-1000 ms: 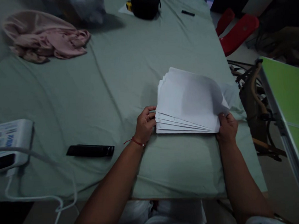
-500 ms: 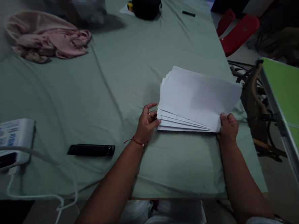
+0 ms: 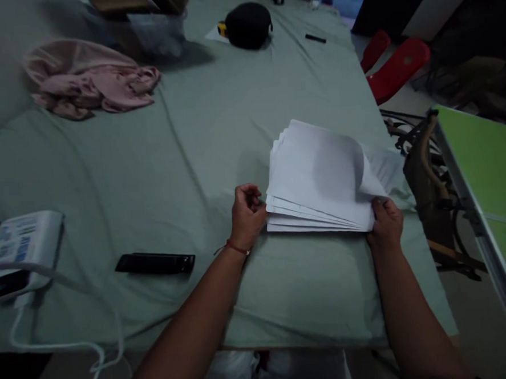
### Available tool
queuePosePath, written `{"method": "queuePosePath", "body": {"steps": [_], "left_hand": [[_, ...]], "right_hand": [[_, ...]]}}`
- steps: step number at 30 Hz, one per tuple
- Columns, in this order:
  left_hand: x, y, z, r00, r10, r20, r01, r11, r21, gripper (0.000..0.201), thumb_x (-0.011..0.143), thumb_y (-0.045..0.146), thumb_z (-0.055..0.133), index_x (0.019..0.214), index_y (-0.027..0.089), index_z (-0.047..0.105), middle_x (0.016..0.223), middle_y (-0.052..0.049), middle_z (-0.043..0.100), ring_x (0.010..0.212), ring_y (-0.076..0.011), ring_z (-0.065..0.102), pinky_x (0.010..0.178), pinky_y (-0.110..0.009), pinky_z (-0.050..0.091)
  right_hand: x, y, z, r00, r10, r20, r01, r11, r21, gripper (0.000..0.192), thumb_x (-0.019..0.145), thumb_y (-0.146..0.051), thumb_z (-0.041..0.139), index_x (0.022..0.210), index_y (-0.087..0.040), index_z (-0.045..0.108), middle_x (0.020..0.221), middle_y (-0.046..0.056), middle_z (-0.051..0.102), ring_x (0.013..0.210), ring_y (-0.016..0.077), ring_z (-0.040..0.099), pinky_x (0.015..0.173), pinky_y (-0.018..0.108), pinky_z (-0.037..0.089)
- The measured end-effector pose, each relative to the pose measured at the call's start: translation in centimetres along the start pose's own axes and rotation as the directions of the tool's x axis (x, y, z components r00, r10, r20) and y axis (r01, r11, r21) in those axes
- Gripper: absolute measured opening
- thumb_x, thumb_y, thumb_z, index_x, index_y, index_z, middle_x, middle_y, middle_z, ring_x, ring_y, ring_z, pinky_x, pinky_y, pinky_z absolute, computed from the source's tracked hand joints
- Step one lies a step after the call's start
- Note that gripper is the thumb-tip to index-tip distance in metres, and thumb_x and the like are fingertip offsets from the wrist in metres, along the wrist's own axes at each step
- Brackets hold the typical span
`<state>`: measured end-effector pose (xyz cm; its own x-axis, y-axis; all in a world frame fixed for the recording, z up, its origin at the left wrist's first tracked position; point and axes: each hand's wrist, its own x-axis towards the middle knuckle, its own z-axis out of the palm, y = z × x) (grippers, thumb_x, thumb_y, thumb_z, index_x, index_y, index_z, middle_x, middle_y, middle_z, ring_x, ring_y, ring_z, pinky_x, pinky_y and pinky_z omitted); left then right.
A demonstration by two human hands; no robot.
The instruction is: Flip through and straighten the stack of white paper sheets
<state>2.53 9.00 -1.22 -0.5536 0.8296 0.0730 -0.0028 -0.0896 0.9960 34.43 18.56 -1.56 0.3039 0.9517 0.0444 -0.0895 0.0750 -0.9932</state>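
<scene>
A fanned stack of white paper sheets lies on the cloth-covered table in front of me. My right hand grips the stack's near right corner, thumb on top. Close to that thumb, the top sheet's right side curls up and over. At the stack's left edge is my left hand, wearing a red string bracelet. Its fingers are curled, and the thumb meets the edges of the sheets; the exact pinch is partly hidden. Several sheet edges show in steps along the near left side.
On the green tablecloth lie a black elongated object, a white box-like device with cables, a pink cloth and a black rounded case. Red chairs and a bright green table stand on the right.
The top sheet's right side has bent up and curled inward near my right hand. My left hand has drawn slightly back, its fingers more curled. The whole view has shifted a little.
</scene>
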Motion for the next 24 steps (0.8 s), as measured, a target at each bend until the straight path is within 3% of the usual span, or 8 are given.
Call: {"method": "queuePosePath", "body": {"steps": [3, 7, 11, 16, 19, 24], "left_hand": [[-0.1, 0.3, -0.2, 0.996, 0.084, 0.021, -0.086, 0.987, 0.135, 0.018, 0.070, 0.020, 0.076, 0.080, 0.022, 0.061, 0.084, 0.001, 0.056, 0.077, -0.0146, 0.050, 0.071, -0.026, 0.041], [-0.5, 1.0, -0.3, 0.986, 0.131, 0.104, -0.148, 0.973, 0.176, 0.018, 0.078, 0.026, 0.074, 0.066, 0.021, 0.062, 0.080, -0.001, 0.053, 0.077, -0.0175, 0.049, 0.071, -0.029, 0.042], [-0.7, 0.7, -0.3, 0.988, 0.144, 0.052, -0.153, 0.956, 0.251, 0.006, 0.078, 0.019, 0.074, 0.073, 0.022, 0.072, 0.088, -0.003, 0.055, 0.085, -0.0203, 0.053, 0.079, -0.031, 0.044], [-0.5, -0.2, -0.5, 0.983, 0.184, -0.002, -0.173, 0.924, 0.342, 0.014, 0.079, 0.013, 0.070, 0.081, 0.024, 0.079, 0.092, -0.005, 0.060, 0.093, -0.0236, 0.056, 0.085, -0.036, 0.045], [-0.3, -0.2, -0.6, 0.987, 0.152, 0.041, -0.158, 0.937, 0.312, 0.016, 0.084, 0.015, 0.065, 0.085, 0.024, 0.079, 0.091, -0.004, 0.064, 0.089, -0.0220, 0.059, 0.084, -0.035, 0.046], [-0.3, 0.6, -0.4, 0.996, 0.087, 0.009, -0.087, 0.972, 0.219, 0.018, 0.093, 0.028, 0.061, 0.087, 0.021, 0.077, 0.091, -0.004, 0.071, 0.089, -0.0203, 0.065, 0.084, -0.031, 0.048]], "right_hand": [[-0.4, -0.3, -0.1, 0.998, 0.027, 0.049, -0.026, 0.999, -0.028, 0.042, 0.067, -0.048, 0.089, 0.089, -0.020, 0.067, 0.080, -0.003, 0.067, 0.067, 0.0106, 0.054, 0.061, 0.024, 0.046], [-1.1, -0.7, -0.4, 0.987, 0.074, 0.144, -0.060, 0.993, -0.103, 0.039, 0.069, -0.048, 0.088, 0.083, -0.019, 0.066, 0.073, -0.004, 0.062, 0.061, 0.0100, 0.049, 0.055, 0.022, 0.041], [-1.4, -0.9, -0.5, 0.977, 0.075, 0.200, -0.038, 0.983, -0.182, 0.039, 0.071, -0.050, 0.087, 0.076, -0.020, 0.063, 0.066, -0.005, 0.055, 0.056, 0.0095, 0.043, 0.050, 0.023, 0.036], [-1.3, -0.8, -0.4, 0.973, 0.081, 0.216, -0.028, 0.971, -0.237, 0.037, 0.074, -0.051, 0.085, 0.078, -0.020, 0.065, 0.068, -0.004, 0.057, 0.058, 0.0104, 0.044, 0.051, 0.024, 0.037], [-1.3, -1.0, -0.4, 0.973, 0.076, 0.220, -0.020, 0.969, -0.246, 0.035, 0.075, -0.049, 0.084, 0.077, -0.020, 0.065, 0.067, -0.004, 0.055, 0.059, 0.0103, 0.042, 0.051, 0.024, 0.035], [-1.5, -1.3, -0.4, 0.971, 0.069, 0.230, -0.011, 0.969, -0.245, 0.035, 0.075, -0.047, 0.083, 0.073, -0.020, 0.061, 0.065, -0.005, 0.050, 0.058, 0.0098, 0.038, 0.050, 0.024, 0.031]]}}
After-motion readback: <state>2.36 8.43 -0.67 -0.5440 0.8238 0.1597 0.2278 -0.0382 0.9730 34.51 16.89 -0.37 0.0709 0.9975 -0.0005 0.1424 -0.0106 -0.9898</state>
